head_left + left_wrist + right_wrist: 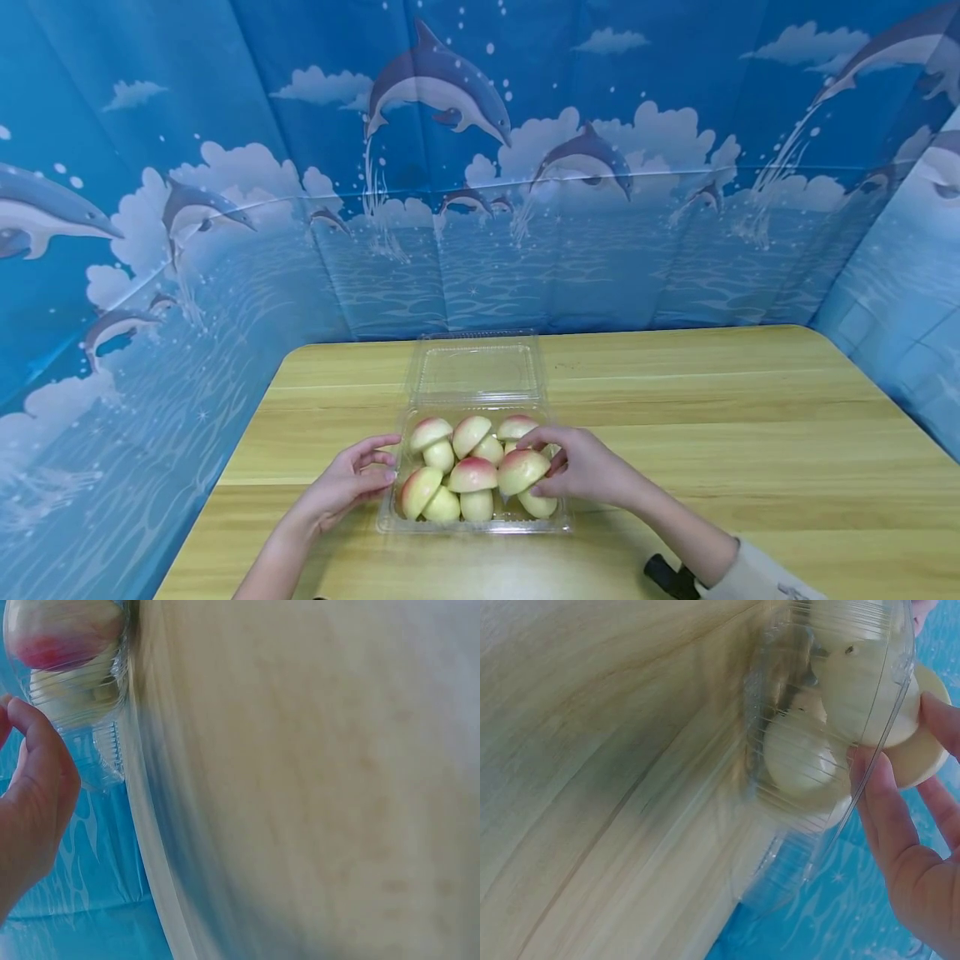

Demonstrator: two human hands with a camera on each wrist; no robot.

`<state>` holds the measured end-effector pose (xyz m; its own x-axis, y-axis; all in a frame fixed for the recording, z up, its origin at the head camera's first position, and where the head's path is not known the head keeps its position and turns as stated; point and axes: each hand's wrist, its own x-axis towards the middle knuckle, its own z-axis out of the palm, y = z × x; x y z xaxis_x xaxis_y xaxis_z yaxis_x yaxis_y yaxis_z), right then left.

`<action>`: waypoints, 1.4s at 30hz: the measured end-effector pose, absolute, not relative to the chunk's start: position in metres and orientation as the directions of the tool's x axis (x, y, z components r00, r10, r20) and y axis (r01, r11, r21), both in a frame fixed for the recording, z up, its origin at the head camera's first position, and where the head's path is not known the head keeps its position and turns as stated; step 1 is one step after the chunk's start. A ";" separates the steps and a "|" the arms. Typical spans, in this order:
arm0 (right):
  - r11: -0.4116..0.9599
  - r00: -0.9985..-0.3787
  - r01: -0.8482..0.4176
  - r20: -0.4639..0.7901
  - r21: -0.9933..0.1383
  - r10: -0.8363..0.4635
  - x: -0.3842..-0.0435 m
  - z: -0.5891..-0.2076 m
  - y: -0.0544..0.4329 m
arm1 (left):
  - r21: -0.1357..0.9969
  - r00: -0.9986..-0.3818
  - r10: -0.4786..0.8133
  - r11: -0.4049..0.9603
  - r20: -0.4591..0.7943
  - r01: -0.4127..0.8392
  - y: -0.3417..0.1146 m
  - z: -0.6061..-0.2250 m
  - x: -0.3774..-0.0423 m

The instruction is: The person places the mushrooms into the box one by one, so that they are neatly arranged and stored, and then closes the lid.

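Note:
Several mushroom-shaped pieces (474,475), pale yellow-green with pink-flushed caps, lie in two rows in a clear plastic box (517,527). My right hand (581,467) holds the front-right mushroom-shaped piece (522,472) by its cap, thumb and fingers around it. In the right wrist view its pale stem (870,694) shows behind the clear box wall, with fingertips at the cap. My left hand (348,479) is at the box's left side, fingers loosely bent and fingertips right at the rim. A red-tinged cap (60,645) shows through the plastic above this hand in the left wrist view.
The hinged clear lid (480,371) lies folded back behind the box, near the far edge of the wooden table (712,417). A blue dolphin-print curtain (480,267) stands around the table. Beside the right sleeve (757,575) is a black object (663,575).

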<state>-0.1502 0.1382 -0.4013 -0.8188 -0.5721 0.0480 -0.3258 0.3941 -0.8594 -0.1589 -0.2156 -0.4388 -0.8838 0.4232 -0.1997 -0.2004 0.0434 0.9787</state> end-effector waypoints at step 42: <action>0.562 -0.858 -0.404 0.086 -0.722 -0.507 -0.149 -0.394 0.134 | 0.978 -0.887 0.414 0.050 -0.206 -0.204 -0.216 -0.440 -0.160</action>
